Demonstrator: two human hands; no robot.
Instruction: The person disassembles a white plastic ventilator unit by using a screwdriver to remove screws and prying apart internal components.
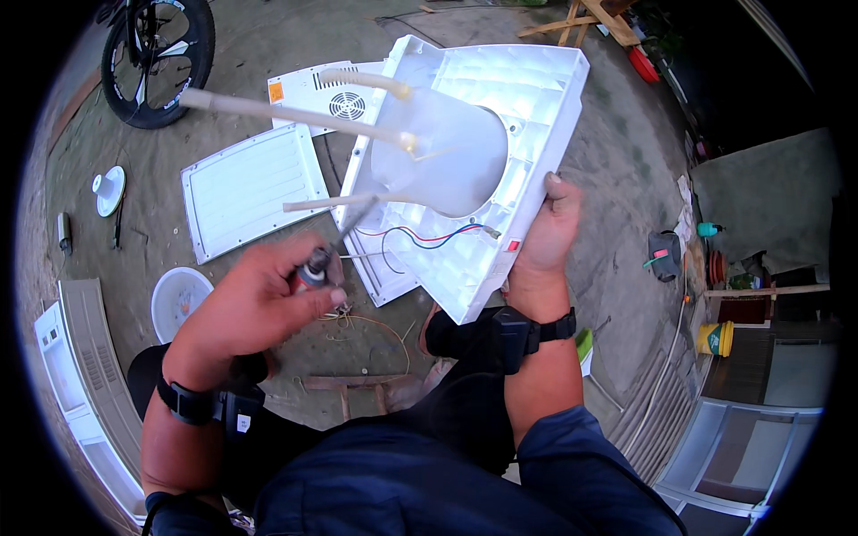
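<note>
My right hand (550,228) grips the right edge of a white plastic housing (527,89) and holds it tilted, ribbed inner side towards me. A translucent rounded container (465,147) sits in its middle. Several pale hoses stick out from it, one long hose (295,113) reaching left. By my right hand a red switch (513,246) shows in the housing's edge, with red and blue wires (429,237) close by. My left hand (259,295) is closed around the handle of a screwdriver (315,266). Its blurred shaft points up at the lowest hose (331,205); contact cannot be made out.
On the ground to the left lie a white panel (255,188), a vented white panel (308,94), a white basin (179,299) and a white round part (108,189). A bicycle wheel (159,58) stands behind. At right are a yellow bucket (715,339) and a wooden stick (769,291).
</note>
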